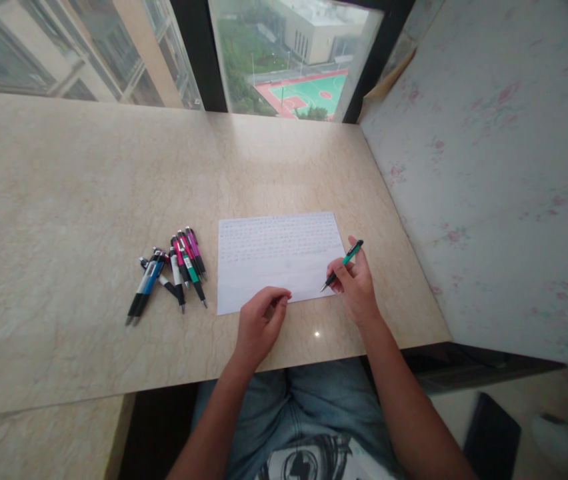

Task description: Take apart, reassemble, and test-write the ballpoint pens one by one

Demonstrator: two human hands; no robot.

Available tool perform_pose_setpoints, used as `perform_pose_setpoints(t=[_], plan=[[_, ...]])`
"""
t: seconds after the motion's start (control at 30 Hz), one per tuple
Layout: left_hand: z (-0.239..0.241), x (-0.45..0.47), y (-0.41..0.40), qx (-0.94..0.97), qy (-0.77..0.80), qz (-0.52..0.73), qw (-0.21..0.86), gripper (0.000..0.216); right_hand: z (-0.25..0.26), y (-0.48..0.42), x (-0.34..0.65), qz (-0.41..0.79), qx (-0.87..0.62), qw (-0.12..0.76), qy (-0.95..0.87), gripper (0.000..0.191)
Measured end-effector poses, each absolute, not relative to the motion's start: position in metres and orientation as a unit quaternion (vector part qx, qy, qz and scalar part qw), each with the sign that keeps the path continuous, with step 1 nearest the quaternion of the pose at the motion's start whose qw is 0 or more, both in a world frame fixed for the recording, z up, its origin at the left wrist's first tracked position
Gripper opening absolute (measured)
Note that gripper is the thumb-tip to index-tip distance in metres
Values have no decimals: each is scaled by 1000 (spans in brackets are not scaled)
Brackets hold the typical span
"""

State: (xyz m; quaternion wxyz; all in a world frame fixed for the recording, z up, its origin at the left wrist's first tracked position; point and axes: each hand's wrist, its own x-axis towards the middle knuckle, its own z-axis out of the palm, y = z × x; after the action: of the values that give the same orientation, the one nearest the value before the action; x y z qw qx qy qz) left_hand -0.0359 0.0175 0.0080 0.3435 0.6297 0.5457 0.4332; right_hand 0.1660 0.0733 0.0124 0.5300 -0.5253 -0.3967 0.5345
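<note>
Green pen (345, 261) tilted, tip on paper (279, 257)

A beige marbled counter (89, 187) spreads ahead of the right hand (357, 283). Beyond it, windows (294, 40) admit daylight over a green sports court (314, 93). Right of the hand stands a pale, floral-papered wall (489, 167).

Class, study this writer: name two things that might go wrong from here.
The sheet of paper lies on a glossy tabletop, pinned only at its near edge by the left hand; it may slide. The green pen in the right hand has its tip at the sheet's right edge and may mark the tabletop.
</note>
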Motion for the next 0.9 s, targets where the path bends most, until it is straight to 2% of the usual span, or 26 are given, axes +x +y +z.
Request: perform_pose_setpoints(t=[0.1,0.27,0.43,0.57,0.7,0.77,0.87,0.9], plan=[[7,-36,17,631,548,428,344,12,11,73,170,505,-549,527,-407,95],[5,-36,17,633,548,426,344,12,15,72,172,489,-553,511,-440,87],[5,-36,17,635,546,428,340,13,16,72,171,484,-554,516,-438,96],[5,-36,17,632,547,428,344,13,15,72,172,484,-559,513,-436,90],[5,-37,17,632,549,423,346,13,13,74,177,463,-554,543,-429,96],[5,-37,17,633,549,421,346,12,12,77,180,469,-537,556,-427,83],[5,-35,17,642,546,416,343,12,11,85,186,497,-511,566,-415,32],[5,-34,17,647,545,413,338,13,10,89,188,498,-508,571,-410,24]])
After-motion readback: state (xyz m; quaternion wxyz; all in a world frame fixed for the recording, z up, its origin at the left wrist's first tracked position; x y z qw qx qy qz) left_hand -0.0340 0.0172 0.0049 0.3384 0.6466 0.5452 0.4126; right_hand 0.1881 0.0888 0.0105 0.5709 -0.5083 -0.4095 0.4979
